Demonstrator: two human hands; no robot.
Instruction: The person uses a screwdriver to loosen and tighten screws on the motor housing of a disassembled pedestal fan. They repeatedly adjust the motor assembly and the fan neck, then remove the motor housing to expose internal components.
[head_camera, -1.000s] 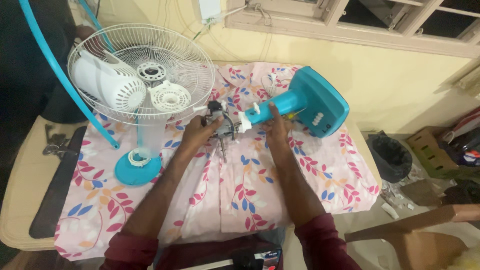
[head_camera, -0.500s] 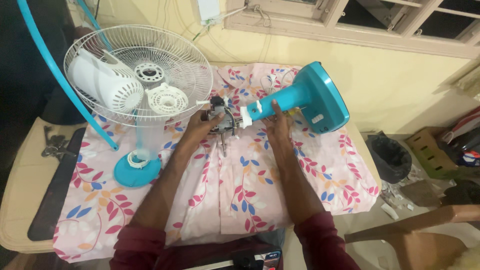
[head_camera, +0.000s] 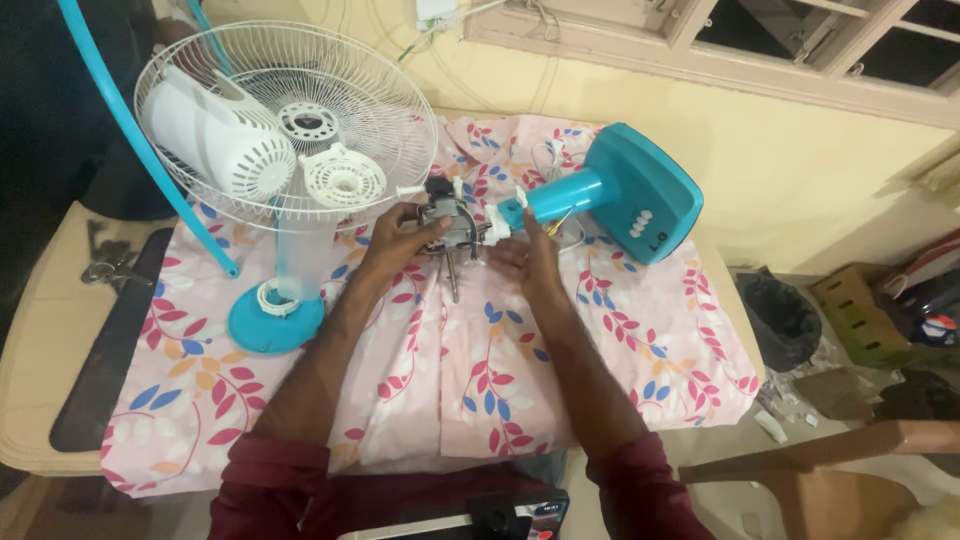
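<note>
Fan motor (head_camera: 452, 225) | bare metal, shaft exposed, joined to teal stand (head_camera: 620, 195) | both hands gripping motor

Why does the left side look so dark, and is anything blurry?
Head view: the light falls on the flowered cloth and yellow wall, leaving the left corner shadowed; the hands, left hand and right hand, and the fan motor look fairly sharp, with the edges curving slightly.

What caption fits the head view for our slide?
Left hand and right hand grip a bare fan motor on a teal fan stand over a floral cloth.
</note>
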